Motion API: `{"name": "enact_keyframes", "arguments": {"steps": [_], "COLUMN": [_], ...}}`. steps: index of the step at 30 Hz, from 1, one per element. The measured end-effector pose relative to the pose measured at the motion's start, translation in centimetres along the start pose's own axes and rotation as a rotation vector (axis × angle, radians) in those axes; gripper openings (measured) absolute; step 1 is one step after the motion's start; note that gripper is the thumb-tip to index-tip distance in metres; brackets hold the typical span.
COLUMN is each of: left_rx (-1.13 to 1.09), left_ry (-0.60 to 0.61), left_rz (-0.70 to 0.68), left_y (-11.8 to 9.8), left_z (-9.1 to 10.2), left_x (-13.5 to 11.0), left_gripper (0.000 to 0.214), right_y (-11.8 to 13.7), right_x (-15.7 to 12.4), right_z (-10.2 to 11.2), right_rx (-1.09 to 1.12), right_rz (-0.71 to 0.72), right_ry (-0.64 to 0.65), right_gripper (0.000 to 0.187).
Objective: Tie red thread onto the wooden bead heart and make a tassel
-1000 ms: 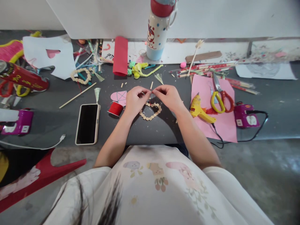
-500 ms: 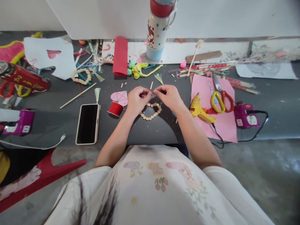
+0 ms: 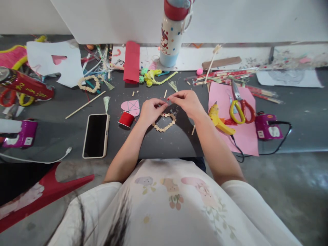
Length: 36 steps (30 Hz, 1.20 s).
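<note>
My left hand (image 3: 151, 111) and my right hand (image 3: 186, 101) meet fingertip to fingertip above the far edge of a heart-shaped ring of small pale wooden pieces (image 3: 164, 129). Both pinch a thin red thread (image 3: 168, 100), of which only a short bit shows between the fingers. The ring lies flat on the dark table, just below the hands. Left of my left hand are a spool of red thread (image 3: 126, 119) and a pink rounded cutout (image 3: 131, 107) with drawn lines. A pale tassel (image 3: 173, 85) lies beyond the fingertips.
A tall bottle (image 3: 170, 37) stands at the back. To the right, a yellow glue gun (image 3: 220, 119) and scissors (image 3: 240, 106) lie on pink paper (image 3: 243, 143), near a purple power block (image 3: 268, 126). Leftward are a phone (image 3: 95, 136), a stick (image 3: 84, 105) and a red can (image 3: 28, 83).
My right hand has shifted slightly up and right, opening a small gap between the fingertips, where the red thread shows. My left hand has turned a little and stays near the ring.
</note>
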State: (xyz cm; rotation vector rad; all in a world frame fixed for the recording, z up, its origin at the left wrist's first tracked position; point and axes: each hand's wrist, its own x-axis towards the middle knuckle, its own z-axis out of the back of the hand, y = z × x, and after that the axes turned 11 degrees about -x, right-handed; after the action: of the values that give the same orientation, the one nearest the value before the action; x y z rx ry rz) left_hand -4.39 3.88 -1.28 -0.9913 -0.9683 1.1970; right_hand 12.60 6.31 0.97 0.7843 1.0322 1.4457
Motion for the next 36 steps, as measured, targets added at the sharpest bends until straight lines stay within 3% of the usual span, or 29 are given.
{"name": "enact_keyframes", "arguments": {"steps": [9, 14, 36], "left_rx": [-0.146, -0.217, -0.205], "left_ry": [-0.003, -0.025, -0.053], "left_rz": [-0.031, -0.032, -0.012], "left_y": [0.5, 0.5, -0.1], "left_z": [-0.7, -1.0, -0.9], "left_x": [0.4, 0.3, 0.2], "left_gripper": [0.022, 0.021, 0.016], "right_y": [0.4, 0.2, 0.6], "right_x": [0.3, 0.4, 0.1], "right_z": [0.0, -0.2, -1.0], "right_rx": [0.015, -0.107, -0.263], "right_rz": [-0.006, 0.038, 0.106], "right_ry": [0.044, 0.076, -0.029], "right_gripper": [0.006, 0.01, 0.014]}}
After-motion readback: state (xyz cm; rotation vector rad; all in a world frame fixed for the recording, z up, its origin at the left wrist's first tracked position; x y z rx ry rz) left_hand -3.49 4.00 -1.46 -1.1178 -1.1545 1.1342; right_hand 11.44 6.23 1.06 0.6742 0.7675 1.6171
